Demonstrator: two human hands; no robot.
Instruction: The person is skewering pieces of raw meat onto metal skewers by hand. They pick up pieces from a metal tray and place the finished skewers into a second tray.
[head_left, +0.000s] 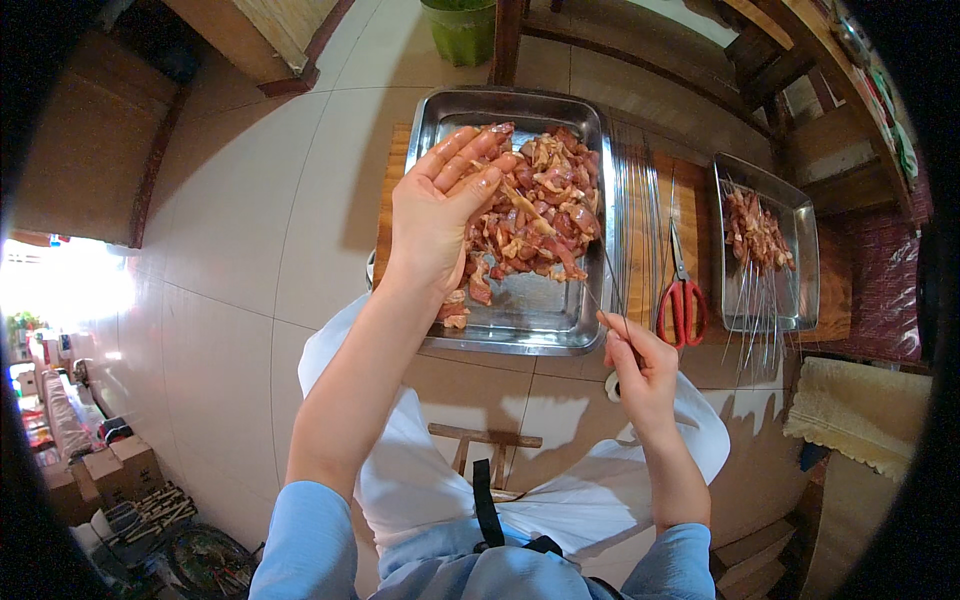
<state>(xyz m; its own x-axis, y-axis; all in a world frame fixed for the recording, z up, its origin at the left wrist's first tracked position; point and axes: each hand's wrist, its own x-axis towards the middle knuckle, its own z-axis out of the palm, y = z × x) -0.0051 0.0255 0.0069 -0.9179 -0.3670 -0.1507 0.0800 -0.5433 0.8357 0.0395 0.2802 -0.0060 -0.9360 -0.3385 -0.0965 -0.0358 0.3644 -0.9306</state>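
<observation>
A metal tray (551, 304) of raw meat pieces (559, 169) lies before me on a wooden board. Over its left part is my left hand (454, 184), palm turned up and fingers extended, with meat at the fingertips; whether it grips that piece is unclear. My right hand (637, 356), near the tray's lower right corner, pinches a thin metal skewer (592, 298) whose upper part carries strips of meat over the tray. Bare metal skewers (637, 217) lie right of the tray, beside red-handled scissors (682, 304). Farther right, a smaller metal tray (806, 247) holds meat threaded on several skewers (754, 232).
Wooden furniture (840, 150) stands at the upper right, and a green bucket (461, 34) beyond the large tray. A small wooden stool (487, 436) shows between my legs. A yellowish cloth (862, 405) hangs at the right. Cardboard boxes (124, 469) sit at the lower left.
</observation>
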